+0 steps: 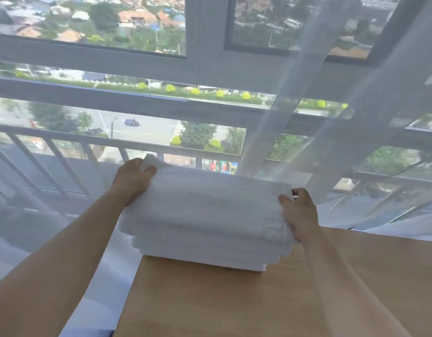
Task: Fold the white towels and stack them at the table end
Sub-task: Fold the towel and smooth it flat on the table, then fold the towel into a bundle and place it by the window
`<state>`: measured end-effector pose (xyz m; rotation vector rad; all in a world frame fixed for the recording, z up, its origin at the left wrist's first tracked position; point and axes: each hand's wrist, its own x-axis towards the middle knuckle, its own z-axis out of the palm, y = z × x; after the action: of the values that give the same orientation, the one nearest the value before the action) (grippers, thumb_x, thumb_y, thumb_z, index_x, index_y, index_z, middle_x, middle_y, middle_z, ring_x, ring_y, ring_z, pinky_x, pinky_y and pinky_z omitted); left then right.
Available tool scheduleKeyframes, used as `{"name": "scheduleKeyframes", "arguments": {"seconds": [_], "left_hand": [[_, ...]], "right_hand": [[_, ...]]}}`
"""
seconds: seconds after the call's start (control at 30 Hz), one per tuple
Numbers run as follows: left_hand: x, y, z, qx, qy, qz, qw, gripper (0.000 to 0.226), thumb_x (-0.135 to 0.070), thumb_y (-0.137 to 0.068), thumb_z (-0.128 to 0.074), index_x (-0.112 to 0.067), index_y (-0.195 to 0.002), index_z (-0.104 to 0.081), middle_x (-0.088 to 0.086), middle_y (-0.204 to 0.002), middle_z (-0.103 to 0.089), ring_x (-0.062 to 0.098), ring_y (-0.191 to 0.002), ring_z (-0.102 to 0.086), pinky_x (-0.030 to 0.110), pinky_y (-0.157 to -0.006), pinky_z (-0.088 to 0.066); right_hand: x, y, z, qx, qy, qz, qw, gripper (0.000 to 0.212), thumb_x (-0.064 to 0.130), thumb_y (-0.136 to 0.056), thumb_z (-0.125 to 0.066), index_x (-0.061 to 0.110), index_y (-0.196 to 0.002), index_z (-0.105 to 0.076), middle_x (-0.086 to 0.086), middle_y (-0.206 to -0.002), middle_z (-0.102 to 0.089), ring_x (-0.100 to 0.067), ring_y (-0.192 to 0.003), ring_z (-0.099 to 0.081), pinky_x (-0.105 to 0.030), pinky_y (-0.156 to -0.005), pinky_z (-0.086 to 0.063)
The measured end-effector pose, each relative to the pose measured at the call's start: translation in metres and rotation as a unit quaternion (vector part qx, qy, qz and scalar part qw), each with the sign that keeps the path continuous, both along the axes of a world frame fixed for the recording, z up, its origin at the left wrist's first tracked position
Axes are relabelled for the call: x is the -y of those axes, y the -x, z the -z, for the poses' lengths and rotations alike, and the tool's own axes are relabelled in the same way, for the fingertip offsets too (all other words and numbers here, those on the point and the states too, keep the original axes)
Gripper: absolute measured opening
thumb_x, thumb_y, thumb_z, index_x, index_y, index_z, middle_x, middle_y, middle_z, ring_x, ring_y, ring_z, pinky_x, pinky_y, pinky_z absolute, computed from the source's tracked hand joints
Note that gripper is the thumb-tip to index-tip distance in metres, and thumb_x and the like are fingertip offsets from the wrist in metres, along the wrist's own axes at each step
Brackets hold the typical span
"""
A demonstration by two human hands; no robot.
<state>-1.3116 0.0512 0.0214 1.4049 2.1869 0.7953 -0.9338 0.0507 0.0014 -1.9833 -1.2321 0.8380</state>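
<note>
Here we see a stack of folded white towels [205, 229] at the far end of the wooden table [234, 300], by the window [137, 69] and sheer curtain [319, 105]. Our left hand [132, 181] grips the top towel [210, 193] at its far left corner; our right hand [299, 212] clasps its right edge.
</note>
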Motion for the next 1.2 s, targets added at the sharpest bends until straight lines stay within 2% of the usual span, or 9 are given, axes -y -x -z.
{"name": "scheduleKeyframes", "arguments": {"seconds": [0.2,0.33,0.5,0.6,0.7,0.8,0.9,1.1,1.2], "left_hand": [[0.006,0.017,-0.002,0.004,-0.024,-0.029,0.999,0.021,-0.036,-0.095,-0.062,-0.016,-0.100,-0.065,0.012,-0.101,-0.067,0.035,-0.098,-0.060,0.037,-0.079,-0.039],[0.016,0.010,0.011,0.013,-0.010,-0.045,0.999,0.044,-0.042,-0.096,-0.061,-0.008,-0.124,-0.058,0.018,-0.123,-0.063,0.039,-0.115,-0.057,0.044,-0.095,-0.040],[0.024,-0.015,-0.005,-0.186,-0.138,-0.008,0.973,0.050,-0.032,-0.097,-0.060,-0.008,-0.139,-0.050,0.017,-0.140,-0.053,0.038,-0.132,-0.045,0.048,-0.109,-0.033],[0.027,-0.067,-0.013,-0.192,-0.181,0.164,0.951,0.039,-0.026,-0.101,-0.052,-0.019,-0.139,-0.055,0.004,-0.144,-0.057,0.029,-0.136,-0.048,0.043,-0.111,-0.033],[0.025,-0.102,0.006,-0.215,-0.067,0.282,0.933,0.045,-0.038,-0.106,-0.033,-0.034,-0.150,-0.042,-0.010,-0.159,-0.039,0.014,-0.150,-0.028,0.035,-0.120,-0.017],[0.021,-0.065,0.018,-0.289,0.036,0.252,0.923,0.063,-0.060,-0.099,-0.010,-0.040,-0.156,-0.026,-0.013,-0.166,-0.021,0.012,-0.154,-0.015,0.039,-0.124,-0.007],[0.018,-0.023,0.014,-0.305,0.080,0.174,0.933,0.068,-0.063,-0.095,-0.008,-0.038,-0.156,-0.026,-0.009,-0.167,-0.019,0.016,-0.155,-0.009,0.043,-0.125,-0.004],[0.008,-0.091,0.010,-0.268,0.040,0.287,0.919,0.054,-0.051,-0.104,-0.016,-0.040,-0.156,-0.026,-0.012,-0.167,-0.017,0.012,-0.155,-0.009,0.037,-0.123,0.000],[0.010,-0.072,0.019,-0.286,0.063,0.266,0.918,0.063,-0.061,-0.098,-0.007,-0.042,-0.157,-0.021,-0.012,-0.167,-0.015,0.011,-0.154,-0.012,0.039,-0.124,-0.005]], "right_hand": [[-0.006,0.002,-0.010,0.025,-0.046,-0.015,0.998,0.023,0.031,-0.094,-0.056,0.026,-0.116,-0.049,-0.001,-0.101,-0.062,-0.027,-0.090,-0.058,-0.036,-0.077,-0.042],[0.006,0.014,-0.003,0.073,-0.005,-0.034,0.997,0.036,0.028,-0.100,-0.051,0.017,-0.132,-0.044,-0.011,-0.124,-0.060,-0.035,-0.109,-0.057,-0.036,-0.080,-0.038],[0.009,0.036,-0.025,0.367,-0.136,-0.071,0.918,0.031,0.016,-0.099,-0.049,0.013,-0.129,-0.051,-0.011,-0.125,-0.054,-0.034,-0.109,-0.055,-0.044,-0.089,-0.040],[0.018,0.086,-0.031,0.268,-0.222,-0.220,0.911,0.032,0.023,-0.102,-0.043,0.017,-0.130,-0.057,-0.005,-0.129,-0.060,-0.029,-0.117,-0.055,-0.042,-0.100,-0.037],[0.019,0.111,-0.013,0.270,-0.115,-0.331,0.897,0.049,0.046,-0.105,-0.025,0.031,-0.149,-0.042,0.006,-0.154,-0.043,-0.020,-0.144,-0.034,-0.038,-0.118,-0.019],[0.009,0.082,-0.004,0.296,0.016,-0.312,0.903,0.061,0.060,-0.101,-0.012,0.039,-0.156,-0.022,0.010,-0.167,-0.014,-0.014,-0.153,-0.009,-0.041,-0.124,-0.001],[0.007,0.052,-0.006,0.322,0.082,-0.255,0.908,0.060,0.051,-0.103,-0.011,0.032,-0.159,-0.017,0.004,-0.168,-0.010,-0.019,-0.154,-0.005,-0.043,-0.124,-0.001],[0.010,0.100,-0.017,0.319,-0.035,-0.311,0.895,0.056,0.038,-0.102,-0.019,0.036,-0.157,-0.020,0.005,-0.168,-0.009,-0.019,-0.154,-0.004,-0.044,-0.124,0.003],[0.008,0.091,-0.004,0.309,0.021,-0.337,0.889,0.056,0.050,-0.101,-0.014,0.042,-0.157,-0.017,0.008,-0.168,-0.008,-0.017,-0.154,-0.005,-0.042,-0.124,0.001]]}}
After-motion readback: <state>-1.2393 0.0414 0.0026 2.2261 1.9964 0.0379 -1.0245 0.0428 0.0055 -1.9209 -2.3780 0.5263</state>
